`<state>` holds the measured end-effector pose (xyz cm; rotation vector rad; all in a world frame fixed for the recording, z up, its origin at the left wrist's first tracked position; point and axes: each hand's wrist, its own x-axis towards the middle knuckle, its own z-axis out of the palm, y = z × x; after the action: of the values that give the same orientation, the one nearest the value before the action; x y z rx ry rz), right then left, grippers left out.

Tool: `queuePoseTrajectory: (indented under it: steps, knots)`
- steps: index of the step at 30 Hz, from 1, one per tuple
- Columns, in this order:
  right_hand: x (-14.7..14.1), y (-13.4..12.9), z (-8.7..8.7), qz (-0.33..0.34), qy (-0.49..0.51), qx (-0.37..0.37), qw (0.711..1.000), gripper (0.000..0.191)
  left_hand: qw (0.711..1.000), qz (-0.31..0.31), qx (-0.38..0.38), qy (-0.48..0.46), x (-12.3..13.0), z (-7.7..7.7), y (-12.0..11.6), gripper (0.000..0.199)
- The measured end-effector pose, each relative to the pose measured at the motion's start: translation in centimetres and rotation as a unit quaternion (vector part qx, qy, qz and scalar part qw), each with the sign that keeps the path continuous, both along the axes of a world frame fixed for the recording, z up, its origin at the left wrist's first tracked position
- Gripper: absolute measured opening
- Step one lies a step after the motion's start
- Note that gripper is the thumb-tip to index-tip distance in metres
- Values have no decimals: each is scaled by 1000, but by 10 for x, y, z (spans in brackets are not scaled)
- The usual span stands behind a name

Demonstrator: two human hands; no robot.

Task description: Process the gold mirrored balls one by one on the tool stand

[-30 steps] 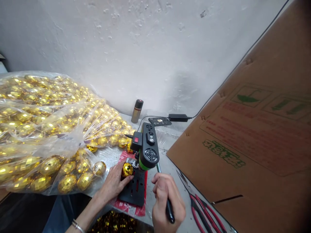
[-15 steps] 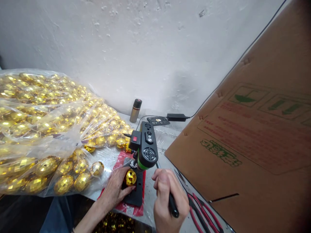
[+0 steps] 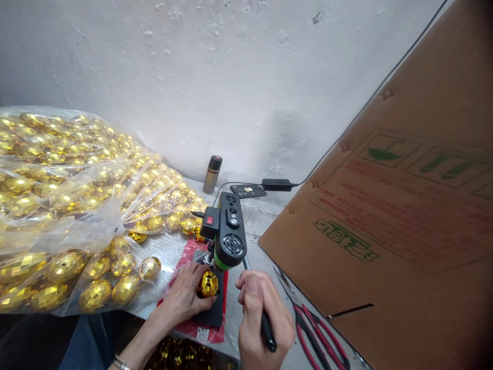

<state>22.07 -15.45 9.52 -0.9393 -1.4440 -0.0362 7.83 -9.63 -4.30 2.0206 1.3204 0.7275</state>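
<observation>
The work surface is a grey tabletop (image 3: 232, 311), set against a rough white wall (image 3: 192, 77) with chipped paint. A black bench machine (image 3: 228, 216) stands on it, its base plate (image 3: 214, 311) resting on red plastic sheeting (image 3: 188, 329). The left hand (image 3: 188, 293) grips a faceted gold ball (image 3: 208, 283) over the base plate, just in front of the machine head. The right hand (image 3: 264, 313) is closed around a black lever handle (image 3: 268, 334). A clear bag (image 3: 110, 216) of similar balls occupies the left side; red-handled scissors (image 3: 300, 310) lie at right. The cardboard box (image 3: 404, 205) carries a green umbrella symbol, two green downward arrows, a green stylised logo and red text lines; the lettering cannot be read. A white label (image 3: 202, 335) on the sheeting is likewise illegible.
</observation>
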Motion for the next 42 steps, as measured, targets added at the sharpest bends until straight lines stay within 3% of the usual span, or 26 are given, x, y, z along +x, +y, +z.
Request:
queuePoseTrajectory:
  steps: [9, 19, 26, 42]
  knots:
    - [3, -3, -21, 5, -1, 1, 1000, 29, 999, -1, -34, -25, 5, -20, -2, 47]
    - [-6, 4, -62, -42, 8, 74, 996, 36, 999, 6, -40, -22, 8, -15, -3, 44]
    - [-15, 5, -74, -71, 75, 70, 992, 37, 999, 18, -32, -18, 10, -21, -3, 44]
    - [-13, 3, -83, -71, 68, 65, 993, 37, 999, 19, -29, -23, 11, -19, -3, 46]
